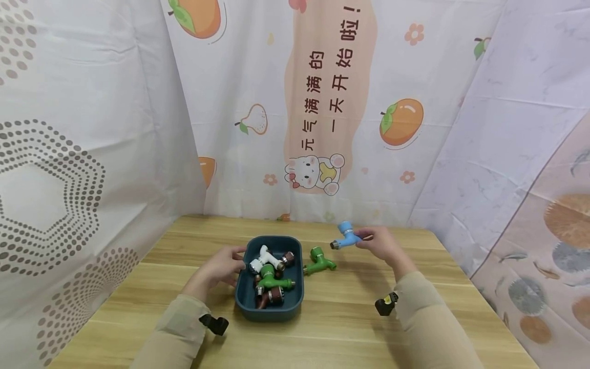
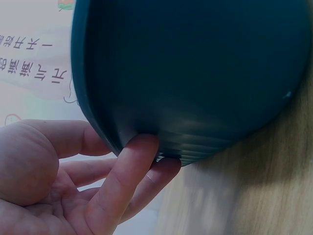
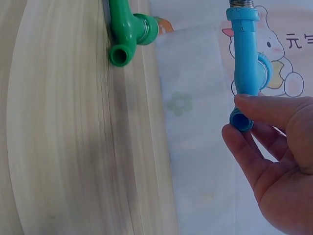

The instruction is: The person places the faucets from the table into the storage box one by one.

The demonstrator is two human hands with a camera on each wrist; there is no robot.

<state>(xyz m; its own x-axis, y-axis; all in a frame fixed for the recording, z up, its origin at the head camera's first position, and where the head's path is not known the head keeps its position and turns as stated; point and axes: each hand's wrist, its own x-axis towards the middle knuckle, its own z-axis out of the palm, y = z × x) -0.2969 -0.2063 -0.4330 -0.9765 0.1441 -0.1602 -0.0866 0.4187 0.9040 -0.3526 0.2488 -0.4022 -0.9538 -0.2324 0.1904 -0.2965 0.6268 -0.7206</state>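
Observation:
My right hand (image 1: pixel 379 242) pinches a blue tap (image 1: pixel 349 237) by its spout end, between thumb and fingertips. The tap is raised, its threaded metal end pointing left. Just left of it, a green tap (image 1: pixel 319 261) lies on the table beside a dark teal bin (image 1: pixel 269 314). My left hand (image 1: pixel 220 267) grips the bin's left side, thumb at the rim and fingers (image 2: pixel 129 164) against the outer wall. Inside the bin are a white tap (image 1: pixel 267 259), another green tap (image 1: pixel 273 282) and brown taps (image 1: pixel 275 295), partly covered by one another.
The wooden table (image 1: pixel 355 328) carries the bin near its middle. Printed cloths hang behind it (image 1: pixel 258 169) and along both sides. Each wrist wears a small black camera, one of them on the right wrist (image 1: pixel 385 304).

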